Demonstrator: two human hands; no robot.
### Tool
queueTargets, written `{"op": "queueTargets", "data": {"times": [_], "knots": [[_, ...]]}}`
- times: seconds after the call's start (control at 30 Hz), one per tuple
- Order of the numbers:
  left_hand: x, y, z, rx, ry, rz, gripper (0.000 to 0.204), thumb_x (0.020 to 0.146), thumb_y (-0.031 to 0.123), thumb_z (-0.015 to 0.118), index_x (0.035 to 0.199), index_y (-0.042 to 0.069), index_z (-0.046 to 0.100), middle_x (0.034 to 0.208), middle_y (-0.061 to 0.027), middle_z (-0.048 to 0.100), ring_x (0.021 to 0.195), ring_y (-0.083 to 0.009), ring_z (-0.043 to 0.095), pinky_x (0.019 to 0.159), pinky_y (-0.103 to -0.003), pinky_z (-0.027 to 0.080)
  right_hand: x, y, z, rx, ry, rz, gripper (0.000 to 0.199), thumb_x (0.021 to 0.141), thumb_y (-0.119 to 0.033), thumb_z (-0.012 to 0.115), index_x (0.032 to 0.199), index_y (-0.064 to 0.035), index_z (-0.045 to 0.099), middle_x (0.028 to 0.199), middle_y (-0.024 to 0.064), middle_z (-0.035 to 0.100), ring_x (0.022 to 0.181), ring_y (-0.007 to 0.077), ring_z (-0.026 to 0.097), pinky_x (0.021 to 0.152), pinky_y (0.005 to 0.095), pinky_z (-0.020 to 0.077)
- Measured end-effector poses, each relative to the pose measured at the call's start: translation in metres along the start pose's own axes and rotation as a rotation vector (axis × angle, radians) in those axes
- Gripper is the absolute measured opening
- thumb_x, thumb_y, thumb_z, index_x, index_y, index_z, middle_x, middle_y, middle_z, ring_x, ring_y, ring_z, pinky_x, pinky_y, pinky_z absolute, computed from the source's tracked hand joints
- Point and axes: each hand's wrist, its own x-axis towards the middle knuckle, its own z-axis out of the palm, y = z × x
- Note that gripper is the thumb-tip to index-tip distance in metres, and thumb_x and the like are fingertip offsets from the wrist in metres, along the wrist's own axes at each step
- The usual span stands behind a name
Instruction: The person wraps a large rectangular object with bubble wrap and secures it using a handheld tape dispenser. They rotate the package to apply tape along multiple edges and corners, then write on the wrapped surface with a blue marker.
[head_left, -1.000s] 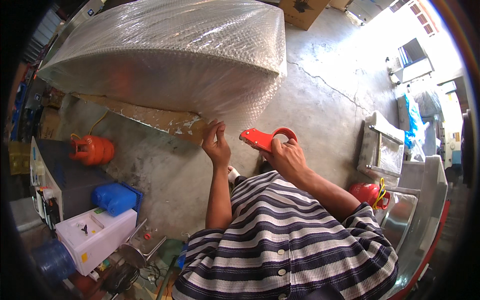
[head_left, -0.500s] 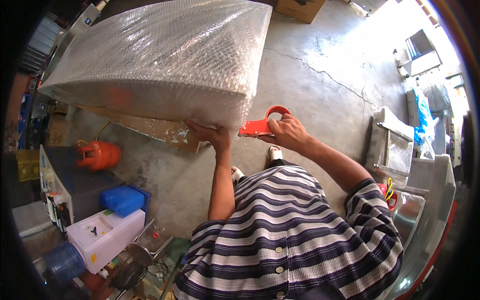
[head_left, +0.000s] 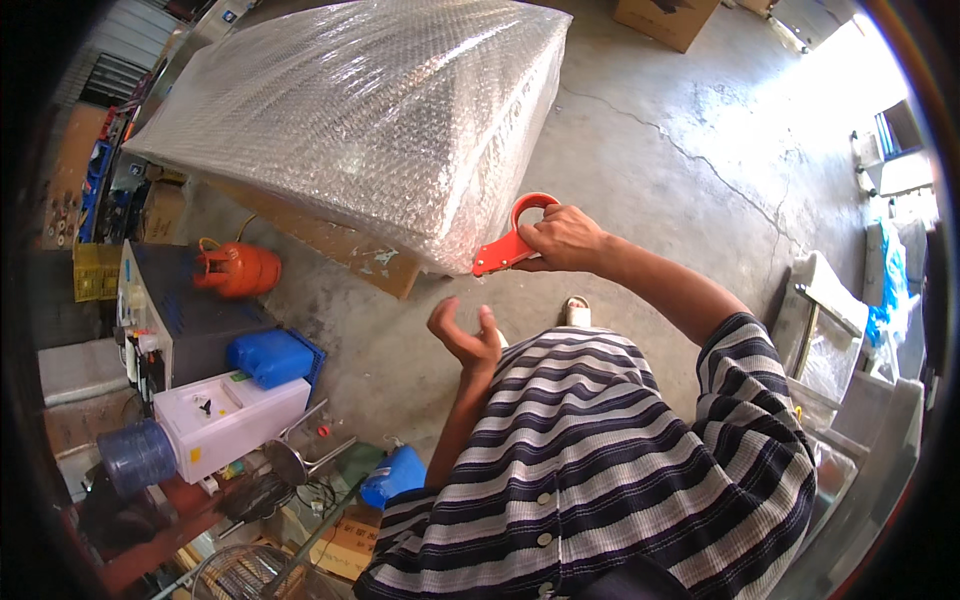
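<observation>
A large boxy thing wrapped in bubble wrap (head_left: 370,130) fills the upper left; what lies inside is hidden. My right hand (head_left: 568,240) grips a red tape dispenser (head_left: 507,250) by its rear. Its front end meets the wrap at the near right corner. Below that corner, my left hand (head_left: 466,335) hangs in the air, apart from the wrap, with thumb and fingers spread and nothing in them. A worn cardboard sheet (head_left: 340,245) shows under the wrapped thing's near side.
To the left are an orange gas cylinder (head_left: 240,268), a blue jerrycan (head_left: 270,357) and a white water dispenser (head_left: 230,420). A fan (head_left: 250,575) stands at lower left. A cardboard box (head_left: 668,20) sits at the back. Wrapped metal pieces (head_left: 825,330) line the right.
My left hand has let go of the wrap's lower edge and drawn back toward me. My right hand and the tape dispenser have shifted slightly left, and the dispenser is tilted more.
</observation>
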Motion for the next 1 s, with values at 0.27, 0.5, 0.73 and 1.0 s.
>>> {"op": "queueTargets", "data": {"times": [0.27,0.5,0.73,1.0], "knots": [[0.052,0.026,0.003,0.156,0.016,0.132,0.152,0.073,0.068,0.082,0.156,-0.005,-0.023,0.163,-0.0376,-0.011,0.152,-0.0563,-0.001,0.121,-0.066,0.01,0.008,0.016,-0.006,0.012,-0.024,-0.095,0.05,0.087,-0.052,0.073,0.077,-0.0069,0.054,0.056,0.0107,0.06,0.053,0.0329,0.061,0.06,0.042,0.0517],[0.095,0.002,0.019,0.211,0.039,0.356,0.159,0.065,0.085,0.073,0.156,-0.001,-0.025,0.161,-0.0401,-0.015,0.151,-0.057,-0.005,0.12,-0.069,0.01,0.019,0.034,-0.004,-0.009,-0.037,-0.197,0.048,0.087,-0.052,0.073,0.082,-0.0072,0.056,0.059,0.0094,0.063,0.054,0.0334,0.062,0.061,0.0424,0.052],[0.105,0.005,0.025,0.147,-0.007,0.275,0.156,0.064,0.082,0.075,0.159,0.003,-0.021,0.162,-0.0394,-0.01,0.152,-0.0566,0.001,0.119,-0.071,0.014,0.015,0.042,-0.006,-0.067,-0.03,-0.124,0.05,0.085,-0.054,0.075,0.086,-0.0066,0.058,0.057,0.01,0.06,0.055,0.0343,0.062,0.061,0.0434,0.0523],[0.11,0.002,0.02,0.098,0.074,0.428,0.149,0.069,0.081,0.072,0.16,0.005,-0.019,0.163,-0.038,-0.011,0.152,-0.0577,0.002,0.117,-0.072,0.016,0.008,0.026,-0.006,-0.031,-0.006,-0.051,0.051,0.085,-0.054,0.075,0.087,-0.0054,0.058,0.059,0.0106,0.062,0.056,0.0346,0.061,0.062,0.0436,0.0517]]}}
